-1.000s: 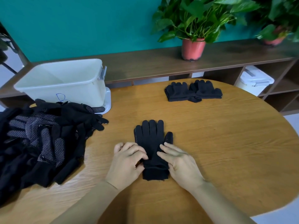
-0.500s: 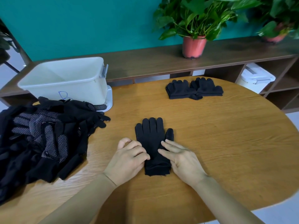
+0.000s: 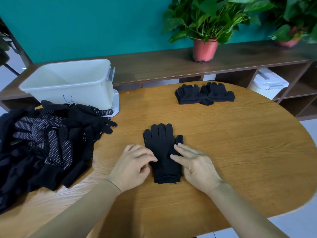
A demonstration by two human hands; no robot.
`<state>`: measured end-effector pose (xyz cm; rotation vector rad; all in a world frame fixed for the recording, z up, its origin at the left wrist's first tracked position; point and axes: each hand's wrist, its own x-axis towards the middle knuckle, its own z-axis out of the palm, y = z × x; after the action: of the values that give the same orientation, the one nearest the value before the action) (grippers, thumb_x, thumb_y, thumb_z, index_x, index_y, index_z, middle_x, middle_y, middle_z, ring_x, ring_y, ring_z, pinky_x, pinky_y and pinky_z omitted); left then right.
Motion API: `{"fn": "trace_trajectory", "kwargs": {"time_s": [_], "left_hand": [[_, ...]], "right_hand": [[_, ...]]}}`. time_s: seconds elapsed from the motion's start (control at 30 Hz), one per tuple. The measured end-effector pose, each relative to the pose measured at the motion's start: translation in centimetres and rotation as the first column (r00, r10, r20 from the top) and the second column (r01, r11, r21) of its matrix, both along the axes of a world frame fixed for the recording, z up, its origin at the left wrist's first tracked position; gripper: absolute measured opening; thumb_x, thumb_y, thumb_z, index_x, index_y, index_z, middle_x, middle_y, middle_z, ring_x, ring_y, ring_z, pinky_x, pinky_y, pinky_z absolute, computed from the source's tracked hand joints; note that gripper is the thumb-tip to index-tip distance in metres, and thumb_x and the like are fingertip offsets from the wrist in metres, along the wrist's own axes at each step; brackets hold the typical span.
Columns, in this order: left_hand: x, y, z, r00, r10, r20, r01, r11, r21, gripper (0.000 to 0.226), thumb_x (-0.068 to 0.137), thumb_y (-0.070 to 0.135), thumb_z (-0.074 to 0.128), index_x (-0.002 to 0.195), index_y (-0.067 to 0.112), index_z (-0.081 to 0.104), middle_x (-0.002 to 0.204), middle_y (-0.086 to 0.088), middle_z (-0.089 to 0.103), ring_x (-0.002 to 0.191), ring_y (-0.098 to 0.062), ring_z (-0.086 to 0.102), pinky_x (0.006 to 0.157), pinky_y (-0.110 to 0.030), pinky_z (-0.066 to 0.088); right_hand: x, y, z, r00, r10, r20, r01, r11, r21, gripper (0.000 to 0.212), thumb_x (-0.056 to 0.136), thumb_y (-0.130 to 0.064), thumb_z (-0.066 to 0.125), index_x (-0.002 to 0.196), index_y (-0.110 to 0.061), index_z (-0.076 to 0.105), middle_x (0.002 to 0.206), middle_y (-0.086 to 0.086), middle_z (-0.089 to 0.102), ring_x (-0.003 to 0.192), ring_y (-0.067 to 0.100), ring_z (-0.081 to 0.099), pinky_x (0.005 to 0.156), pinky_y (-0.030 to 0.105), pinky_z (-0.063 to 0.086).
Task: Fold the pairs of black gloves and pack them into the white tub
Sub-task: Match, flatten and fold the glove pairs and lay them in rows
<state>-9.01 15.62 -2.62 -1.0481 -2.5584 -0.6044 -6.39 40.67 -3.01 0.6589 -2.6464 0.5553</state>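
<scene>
The hands have slid apart off the glove pair [image 3: 161, 143], left hand [image 3: 132, 166] fingers curled at its edge (pinching or touching, I cannot tell), right hand [image 3: 197, 167] fingers straight and spread, leaving it flat between them, likely ready to fold, white tub [image 3: 72, 93] far beyond.

The flat glove pair [image 3: 162, 152] is plain black, white specks along one edge. The glove heap [image 3: 42, 143] is black with white-dotted palms. The tub [image 3: 85, 93] is white with a blue scribble; the counter [image 3: 240, 160] honey-coloured woodgrain; the wall [image 3: 85, 23] teal.
</scene>
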Motion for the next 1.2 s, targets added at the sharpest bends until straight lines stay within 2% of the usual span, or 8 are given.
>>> {"fn": "trace_trajectory", "kwargs": {"time_s": [0.13, 0.2, 0.33, 0.43, 0.77, 0.9, 0.97, 1.2], "left_hand": [[-2.2, 2.3, 1.4, 0.972, 0.217, 0.09, -0.221, 0.974, 0.042, 0.041, 0.097, 0.015, 0.044, 0.136, 0.014, 0.058, 0.138, -0.001, 0.059, 0.13, -0.016, 0.048, 0.115, -0.036, 0.026], [-3.4, 4.4, 1.7, 0.936, 0.309, 0.171, -0.3, 0.951, -0.076, 0.05, 0.104, 0.015, 0.04, 0.153, 0.008, 0.033, 0.159, -0.007, 0.034, 0.149, -0.017, 0.024, 0.122, -0.031, 0.006], [-4.3, 6.1, 0.1, 0.868, 0.43, 0.249, -0.334, 0.876, -0.348, 0.059, 0.106, 0.033, 0.011, 0.157, 0.009, -0.006, 0.166, -0.006, -0.006, 0.152, -0.015, -0.012, 0.122, -0.029, -0.011], [-4.5, 5.4, -0.8, 0.865, 0.449, 0.225, -0.327, 0.844, -0.426, 0.083, 0.086, 0.053, -0.018, 0.157, 0.011, -0.009, 0.166, -0.006, -0.011, 0.151, -0.017, -0.016, 0.12, -0.031, -0.013], [-2.2, 1.6, -0.5, 0.789, 0.578, 0.21, -0.424, 0.759, -0.495, 0.093, 0.084, 0.071, -0.021, 0.155, 0.012, -0.015, 0.165, -0.004, -0.017, 0.149, -0.015, -0.023, 0.119, -0.037, -0.022], [0.8, 3.6, 0.7, 0.876, 0.392, 0.28, -0.275, 0.884, -0.377, 0.076, 0.094, 0.061, -0.012, 0.155, 0.016, -0.016, 0.163, 0.002, -0.021, 0.147, -0.008, -0.027, 0.118, -0.033, -0.023], [2.3, 4.3, 0.6, 0.891, 0.332, 0.31, -0.203, 0.902, -0.382, 0.071, 0.096, 0.058, -0.01, 0.154, 0.018, -0.017, 0.162, 0.004, -0.022, 0.145, -0.005, -0.03, 0.117, -0.031, -0.024], [2.7, 2.3, 0.1, 0.928, 0.307, 0.211, -0.131, 0.799, -0.587, 0.088, 0.077, 0.068, -0.027, 0.149, 0.015, -0.027, 0.16, 0.0, -0.028, 0.146, -0.013, -0.031, 0.119, -0.042, -0.021]], "right_hand": [[-2.7, -2.0, 0.9, 0.988, -0.133, -0.079, 0.133, 0.991, 0.002, 0.05, 0.076, 0.008, 0.07, 0.123, -0.007, 0.067, 0.128, 0.013, 0.064, 0.125, 0.026, 0.058, 0.108, 0.045, 0.04], [-4.4, -3.9, 1.3, 0.983, -0.18, -0.029, 0.182, 0.981, 0.069, 0.048, 0.088, -0.001, 0.063, 0.136, -0.001, 0.055, 0.139, 0.016, 0.055, 0.135, 0.026, 0.047, 0.115, 0.042, 0.031], [-6.2, -5.3, 0.9, 0.913, -0.209, 0.35, 0.116, 0.956, 0.268, 0.055, 0.107, -0.033, 0.011, 0.156, -0.009, -0.001, 0.164, 0.007, -0.004, 0.151, 0.016, -0.009, 0.123, 0.033, -0.006], [-6.4, -4.3, 0.7, 0.886, -0.221, 0.408, 0.054, 0.923, 0.382, 0.073, 0.092, -0.054, -0.017, 0.154, -0.014, -0.013, 0.162, 0.002, -0.019, 0.148, 0.012, -0.022, 0.122, 0.033, -0.012], [-4.7, -1.9, 1.8, 0.87, -0.292, 0.396, 0.075, 0.874, 0.479, 0.071, 0.097, -0.056, -0.003, 0.151, -0.014, -0.019, 0.16, 0.001, -0.026, 0.145, 0.013, -0.028, 0.121, 0.037, -0.013], [-2.1, -3.7, 2.3, 0.884, -0.221, 0.412, 0.066, 0.931, 0.358, 0.062, 0.104, -0.046, 0.006, 0.151, -0.015, -0.021, 0.157, 0.0, -0.029, 0.145, 0.013, -0.028, 0.122, 0.036, -0.013], [-0.6, -4.8, 1.6, 0.885, -0.21, 0.416, 0.044, 0.927, 0.373, 0.063, 0.099, -0.047, -0.005, 0.151, -0.015, -0.022, 0.158, 0.003, -0.029, 0.145, 0.014, -0.028, 0.121, 0.035, -0.014], [0.5, -3.1, 0.7, 0.887, -0.217, 0.408, 0.038, 0.915, 0.402, 0.073, 0.094, -0.058, -0.005, 0.152, -0.017, -0.021, 0.158, -0.001, -0.03, 0.144, 0.011, -0.031, 0.121, 0.036, -0.015]]}}
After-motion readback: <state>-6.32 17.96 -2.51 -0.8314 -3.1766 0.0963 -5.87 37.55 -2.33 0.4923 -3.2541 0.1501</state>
